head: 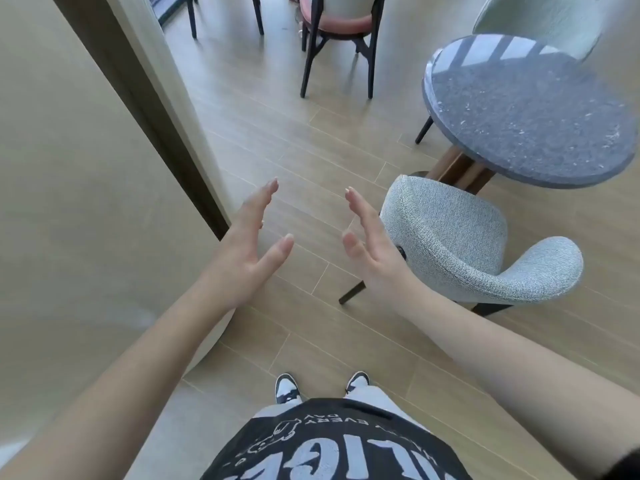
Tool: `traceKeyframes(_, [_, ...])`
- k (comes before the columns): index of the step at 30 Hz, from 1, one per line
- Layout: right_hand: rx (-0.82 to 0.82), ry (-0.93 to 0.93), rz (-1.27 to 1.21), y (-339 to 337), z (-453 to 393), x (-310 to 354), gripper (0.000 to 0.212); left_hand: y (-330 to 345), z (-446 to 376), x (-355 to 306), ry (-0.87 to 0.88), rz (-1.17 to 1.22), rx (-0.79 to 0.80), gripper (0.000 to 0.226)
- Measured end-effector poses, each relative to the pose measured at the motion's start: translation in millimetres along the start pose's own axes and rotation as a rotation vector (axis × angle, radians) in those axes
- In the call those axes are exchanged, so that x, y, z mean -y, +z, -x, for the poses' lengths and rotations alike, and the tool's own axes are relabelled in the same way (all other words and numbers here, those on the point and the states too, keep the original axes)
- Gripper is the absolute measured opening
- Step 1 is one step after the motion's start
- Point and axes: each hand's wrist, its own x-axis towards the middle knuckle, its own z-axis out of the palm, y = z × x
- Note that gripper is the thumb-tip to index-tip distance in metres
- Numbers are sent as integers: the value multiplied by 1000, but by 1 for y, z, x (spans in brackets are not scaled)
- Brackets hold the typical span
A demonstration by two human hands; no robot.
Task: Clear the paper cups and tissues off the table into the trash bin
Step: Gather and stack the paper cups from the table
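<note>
A light grey upholstered chair (464, 244) stood at centre right on the wood-plank floor (294, 133). A black-framed chair with a pink seat (337, 26) was at top centre, a beige wall (69, 168) filling the left.

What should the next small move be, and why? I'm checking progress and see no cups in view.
Probably turn right toward the round table: both the left hand and right hand are open and empty, and its visible top shows no cups, tissues or bin.
</note>
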Motion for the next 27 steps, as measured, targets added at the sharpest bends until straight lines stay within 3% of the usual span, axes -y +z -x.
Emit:
traceKeyframes(10, [-159,22,-46,-8,-51,-3,77,-11,-44,11,-41,9,3,66])
traceKeyframes(15, [-147,0,-48,-38,-100,-15,70,-6,-107,12,-68,59,17,66])
traceKeyframes(21, [-107,-33,-59,-93,-175,-25,87,-3,-200,11,-85,62,8,72])
traceKeyframes(27, [-84,-41,-92,-127,-242,-31,80,0,-276,15,-54,50,-33,71])
